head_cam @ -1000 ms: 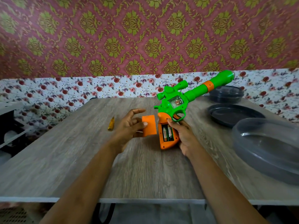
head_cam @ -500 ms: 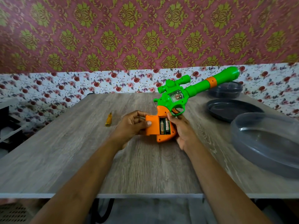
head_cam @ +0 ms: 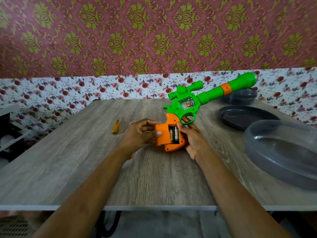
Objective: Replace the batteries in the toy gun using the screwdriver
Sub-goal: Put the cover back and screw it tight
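Note:
A green toy gun with an orange grip stands over the wooden table, barrel pointing up to the right. My right hand holds the orange grip from the right side. My left hand pinches the orange battery cover against the grip's left edge, partly over the compartment. Two batteries show in the open slot. A yellow-handled screwdriver lies on the table to the left of my left hand.
Dark plastic trays and lids sit on the right: a large translucent one near the front, a flat black one behind it, a smaller bowl at the back. A patterned wall stands behind the table. A shelf is at far left.
My left hand brought the orange cover from beside the gun up against the grip, where it now partly overlaps the battery compartment. The gun stayed in my right hand.

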Tool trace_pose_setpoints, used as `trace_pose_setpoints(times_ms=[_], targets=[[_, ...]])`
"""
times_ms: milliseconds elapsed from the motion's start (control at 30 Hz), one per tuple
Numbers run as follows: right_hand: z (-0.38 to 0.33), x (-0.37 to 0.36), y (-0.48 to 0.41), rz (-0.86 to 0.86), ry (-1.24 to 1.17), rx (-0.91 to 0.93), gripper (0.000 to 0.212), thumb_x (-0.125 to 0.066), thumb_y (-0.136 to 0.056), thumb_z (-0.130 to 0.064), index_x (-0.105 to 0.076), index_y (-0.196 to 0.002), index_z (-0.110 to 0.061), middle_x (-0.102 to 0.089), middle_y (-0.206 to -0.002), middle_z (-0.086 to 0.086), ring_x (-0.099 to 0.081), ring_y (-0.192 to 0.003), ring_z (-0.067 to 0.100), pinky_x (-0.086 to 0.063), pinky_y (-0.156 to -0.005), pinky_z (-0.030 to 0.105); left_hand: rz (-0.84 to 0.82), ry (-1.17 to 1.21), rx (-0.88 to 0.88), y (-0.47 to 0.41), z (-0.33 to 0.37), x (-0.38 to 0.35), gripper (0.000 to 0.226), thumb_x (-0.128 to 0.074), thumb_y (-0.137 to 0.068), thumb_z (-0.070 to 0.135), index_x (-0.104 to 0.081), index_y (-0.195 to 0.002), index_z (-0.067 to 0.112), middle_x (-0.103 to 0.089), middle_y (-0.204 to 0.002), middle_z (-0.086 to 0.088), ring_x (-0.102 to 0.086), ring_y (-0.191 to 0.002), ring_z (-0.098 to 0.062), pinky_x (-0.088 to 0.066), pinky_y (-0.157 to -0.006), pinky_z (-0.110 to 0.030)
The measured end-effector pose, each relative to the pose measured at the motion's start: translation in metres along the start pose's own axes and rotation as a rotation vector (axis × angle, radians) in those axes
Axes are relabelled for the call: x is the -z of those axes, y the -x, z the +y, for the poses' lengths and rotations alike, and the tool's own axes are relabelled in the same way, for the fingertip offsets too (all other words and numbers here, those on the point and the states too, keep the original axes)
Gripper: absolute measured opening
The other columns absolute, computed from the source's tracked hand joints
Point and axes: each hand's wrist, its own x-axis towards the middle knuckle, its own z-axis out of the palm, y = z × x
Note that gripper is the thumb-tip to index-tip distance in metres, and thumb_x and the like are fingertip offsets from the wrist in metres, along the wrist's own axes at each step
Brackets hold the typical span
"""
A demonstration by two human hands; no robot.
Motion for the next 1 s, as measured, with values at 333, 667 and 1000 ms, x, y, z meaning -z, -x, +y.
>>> trace_pose_setpoints(times_ms=[333, 667, 1000], targets=[[0.001, -0.001, 0.001, 0.025, 0.054, -0.023, 0.018, -0.062, -0.085, -0.012, -0.063, -0.101, -0.021, -0.067, -0.098, 0.004, -0.06, -0.101, 0.025, -0.046, -0.097, 0.05, 0.024, -0.028, 0.023, -0.003, -0.005, -0.005, 0.022, -0.073, -0.076, 0.008, -0.066, -0.094, 0.019, -0.07, -0.087, 0.004, -0.068, -0.076, -0.01, -0.057, -0.072, -0.03], [0.006, -0.015, 0.006, -0.039, -0.027, -0.006, 0.036, -0.051, -0.092, -0.013, -0.05, -0.128, -0.013, -0.063, -0.109, 0.006, -0.061, -0.092, 0.017, -0.052, -0.077, 0.036, 0.063, -0.016, 0.008, -0.001, -0.004, -0.013, 0.025, -0.075, -0.075, 0.01, -0.059, -0.092, 0.017, -0.07, -0.099, -0.005, -0.067, -0.085, -0.013, -0.057, -0.073, -0.025], [0.003, -0.018, 0.013, -0.081, 0.083, 0.035, 0.032, -0.055, -0.09, -0.018, -0.053, -0.121, -0.022, -0.064, -0.111, 0.001, -0.061, -0.097, 0.015, -0.052, -0.077, 0.034, -0.077, -0.004, 0.091, -0.001, -0.001, -0.013, 0.029, -0.067, -0.084, 0.015, -0.06, -0.111, 0.02, -0.07, -0.097, 0.004, -0.068, -0.083, -0.006, -0.056, -0.071, -0.02]])
